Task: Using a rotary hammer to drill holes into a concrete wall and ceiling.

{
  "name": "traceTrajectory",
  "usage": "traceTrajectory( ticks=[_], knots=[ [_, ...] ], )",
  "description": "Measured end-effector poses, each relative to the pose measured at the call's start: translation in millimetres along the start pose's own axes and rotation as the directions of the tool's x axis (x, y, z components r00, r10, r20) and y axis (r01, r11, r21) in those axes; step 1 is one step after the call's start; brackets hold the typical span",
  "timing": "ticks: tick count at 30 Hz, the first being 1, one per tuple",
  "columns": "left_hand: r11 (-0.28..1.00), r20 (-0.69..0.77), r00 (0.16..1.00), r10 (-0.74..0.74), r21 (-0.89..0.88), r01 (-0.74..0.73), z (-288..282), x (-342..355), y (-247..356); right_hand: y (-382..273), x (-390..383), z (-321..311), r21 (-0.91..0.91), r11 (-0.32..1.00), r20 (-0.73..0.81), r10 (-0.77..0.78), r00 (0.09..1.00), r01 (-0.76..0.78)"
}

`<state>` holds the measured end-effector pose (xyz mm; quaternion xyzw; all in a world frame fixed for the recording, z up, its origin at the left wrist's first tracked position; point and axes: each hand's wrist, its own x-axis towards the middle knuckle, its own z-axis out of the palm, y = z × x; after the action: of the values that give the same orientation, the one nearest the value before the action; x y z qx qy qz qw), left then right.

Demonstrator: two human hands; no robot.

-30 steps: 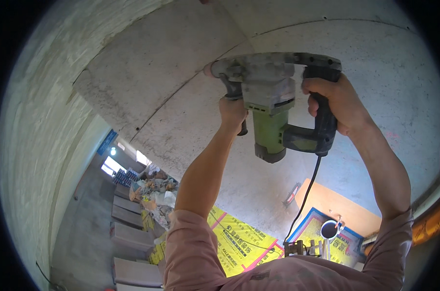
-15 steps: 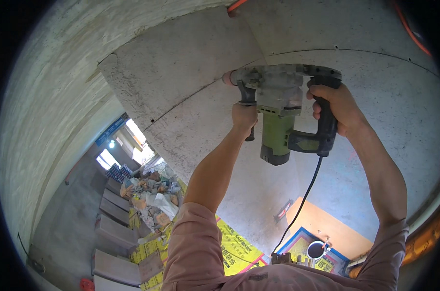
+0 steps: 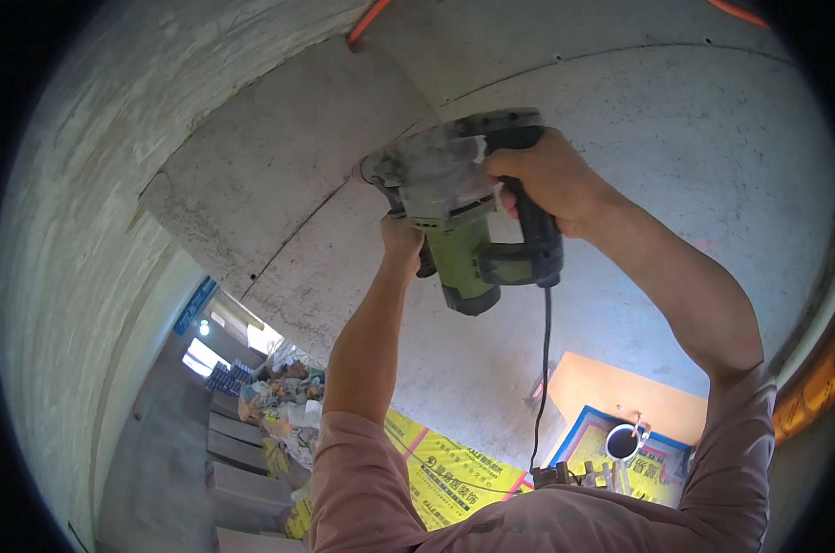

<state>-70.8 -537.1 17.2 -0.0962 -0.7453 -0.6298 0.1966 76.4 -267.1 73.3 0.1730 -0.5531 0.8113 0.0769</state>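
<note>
Nearest is the dusty pink shirt [image 3: 565, 521], its sleeves ending above the elbows, with both bare forearms raised in front of it. The hands are both closed on the drill [image 3: 461, 263], which is held up near the middle of the view, its green motor housing hanging down and its grey, dusty body slanting above. The right hand [image 3: 560, 184] wraps the black rear grip [image 3: 535, 221]; the left hand [image 3: 402, 238] is closed round the side handle [image 3: 426, 260] near the front. The drill's nose points left, by a dark seam in the grey concrete [image 3: 638, 276]; whether it touches cannot be told. A black cord [image 3: 544, 369] drops from the foot of the rear grip towards the shirt. Beyond, at lower right, are an orange board [image 3: 611, 387] and a white bucket [image 3: 609, 446] with something dark in it. Yellow sheeting [image 3: 436, 479] covers floor below the arms. To the left, pale slabs [image 3: 242, 484] lie in a row beside a heap of rubble [image 3: 293, 405]. Farther off are stacked boxes [image 3: 228, 378] and a bright lamp [image 3: 204, 327].
</note>
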Motion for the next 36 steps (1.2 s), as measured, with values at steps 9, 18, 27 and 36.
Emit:
traceTrajectory(
  ticks=[9, 18, 27, 36],
  knots=[
    [0.986, 0.074, 0.995, -0.060, -0.153, 0.071, -24, 12, -10, 1, -17, 19, -0.049, 0.998, -0.032, -0.030, 0.999, 0.029],
    [0.997, 0.031, 0.997, -0.072, -0.021, 0.072, -28, 11, -16, 30, -16, 13, -0.023, 0.999, -0.047, -0.029, 0.998, 0.028],
    [0.996, 0.038, 0.997, -0.072, 0.050, 0.070, -27, 4, -15, 40, -23, 12, 0.072, 0.997, -0.054, -0.038, 0.998, 0.041],
    [0.999, -0.032, 0.998, -0.049, -0.016, 0.049, -3, 6, -1, 5, -1, 6, -0.004, 0.998, 0.002, -0.068, 0.998, 0.068]
  ],
)
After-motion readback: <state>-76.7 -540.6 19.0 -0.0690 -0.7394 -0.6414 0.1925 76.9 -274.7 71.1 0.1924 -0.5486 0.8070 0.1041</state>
